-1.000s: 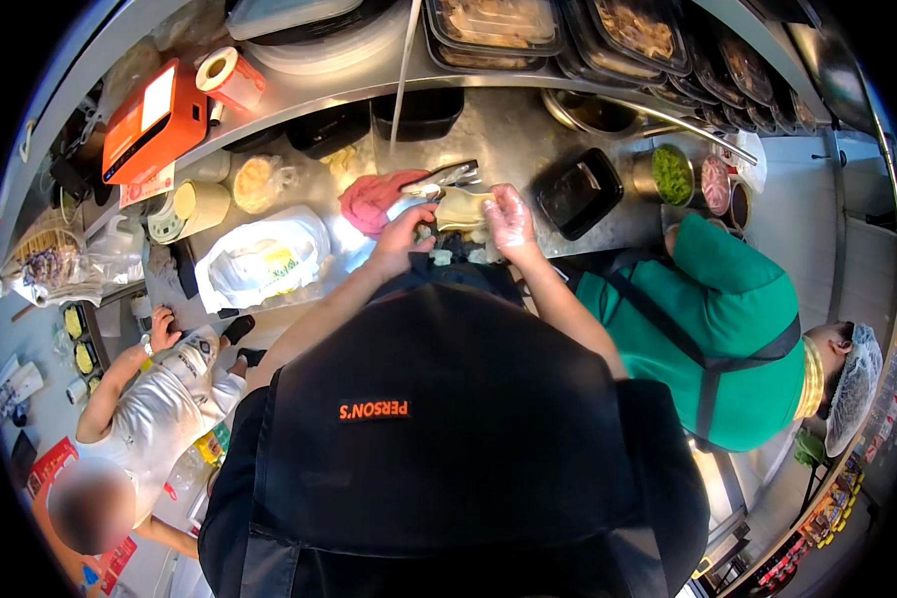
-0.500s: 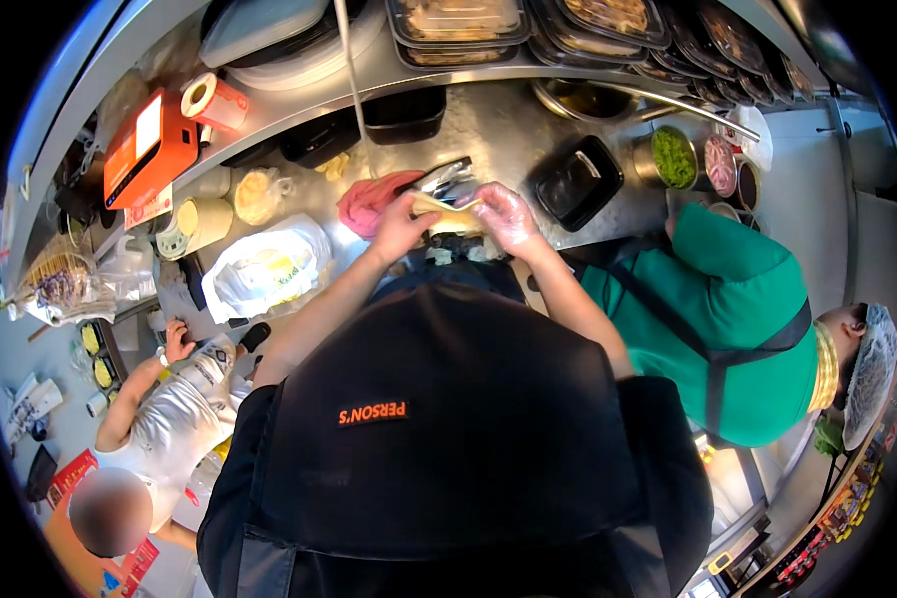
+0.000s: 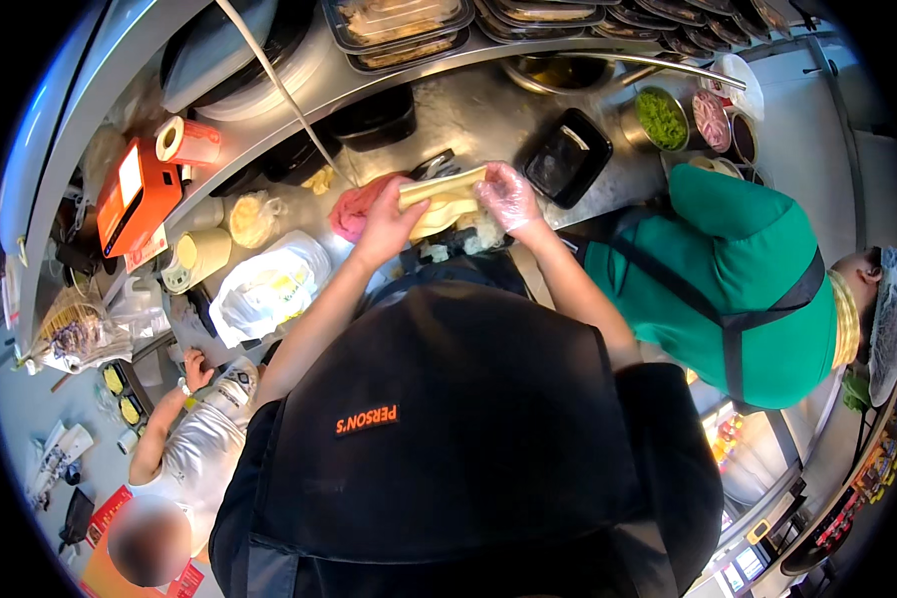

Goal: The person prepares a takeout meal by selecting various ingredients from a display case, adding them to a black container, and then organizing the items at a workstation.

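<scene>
A pale yellow, soft folded sheet that looks like a thin flatbread (image 3: 447, 191) is stretched between my two hands above the steel counter. My bare left hand (image 3: 389, 217) pinches its left end, thumb on top. At the other end, my right hand (image 3: 513, 199), in a clear plastic glove, grips the upper corner. A pink cloth (image 3: 354, 211) lies beside my left hand. Just beyond the sheet is a dark and silvery object (image 3: 435, 164), partly hidden. To the right of my gloved hand sits a black plastic tray (image 3: 566, 157).
A co-worker in green (image 3: 733, 264) stands close at my right; a person in white (image 3: 204, 429) is at lower left. Metal containers hold chopped greens (image 3: 660, 118) and pink slices (image 3: 710, 120). A white plastic bag (image 3: 269, 289) and orange device (image 3: 140, 199) are left. Lidded trays (image 3: 399, 22) line the shelf.
The yellow sheet, bunched between my hands before, is now raised and spread wider, with more of its surface showing. My hands are farther apart. The whole view has tilted slightly.
</scene>
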A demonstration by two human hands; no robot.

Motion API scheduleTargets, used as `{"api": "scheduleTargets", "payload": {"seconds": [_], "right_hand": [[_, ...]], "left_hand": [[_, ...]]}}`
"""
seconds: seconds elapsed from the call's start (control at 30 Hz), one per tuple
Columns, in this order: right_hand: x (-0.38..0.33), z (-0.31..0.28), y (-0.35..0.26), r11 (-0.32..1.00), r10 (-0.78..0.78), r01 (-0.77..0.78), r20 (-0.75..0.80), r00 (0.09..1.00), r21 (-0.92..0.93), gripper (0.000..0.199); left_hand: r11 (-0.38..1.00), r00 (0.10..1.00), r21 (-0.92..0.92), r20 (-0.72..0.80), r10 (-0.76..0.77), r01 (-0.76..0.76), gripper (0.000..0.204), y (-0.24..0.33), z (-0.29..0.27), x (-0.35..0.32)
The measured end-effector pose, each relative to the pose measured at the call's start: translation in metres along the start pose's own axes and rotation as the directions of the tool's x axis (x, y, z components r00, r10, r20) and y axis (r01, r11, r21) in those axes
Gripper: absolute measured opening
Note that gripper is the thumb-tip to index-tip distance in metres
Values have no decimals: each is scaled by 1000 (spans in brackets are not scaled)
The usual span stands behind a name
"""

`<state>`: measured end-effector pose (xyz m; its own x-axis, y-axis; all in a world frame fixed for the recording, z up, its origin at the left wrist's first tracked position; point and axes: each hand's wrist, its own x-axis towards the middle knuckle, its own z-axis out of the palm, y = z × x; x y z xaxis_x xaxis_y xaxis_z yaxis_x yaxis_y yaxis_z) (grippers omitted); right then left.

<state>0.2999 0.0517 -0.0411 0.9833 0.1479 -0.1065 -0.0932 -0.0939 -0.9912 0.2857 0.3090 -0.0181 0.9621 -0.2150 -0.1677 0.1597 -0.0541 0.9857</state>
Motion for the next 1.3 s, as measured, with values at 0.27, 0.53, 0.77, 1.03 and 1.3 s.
{"api": "scheduleTargets", "payload": {"seconds": [0.27,0.53,0.77,1.03,1.3], "right_hand": [[-13,1,-12,991,-18,2,118,993,132,42],[-28,22,-50,702,-193,256,169,967,-664,24],[-65,119,-33,505,-15,601,690,724,-619,21],[-64,221,104,583,311,274,522,794,-765,52],[-85,111,-16,645,-31,283,346,938,-710,12]], "left_hand": [[961,995,266,-85,-51,72,30,62,-15,-13],[986,976,-60,-148,-163,155,42,78,-29,-25],[967,962,-252,-256,-96,29,32,58,-55,-46],[869,936,-479,-234,-262,124,35,90,-55,-67],[689,903,-707,-177,-391,160,38,71,-61,-94]]}}
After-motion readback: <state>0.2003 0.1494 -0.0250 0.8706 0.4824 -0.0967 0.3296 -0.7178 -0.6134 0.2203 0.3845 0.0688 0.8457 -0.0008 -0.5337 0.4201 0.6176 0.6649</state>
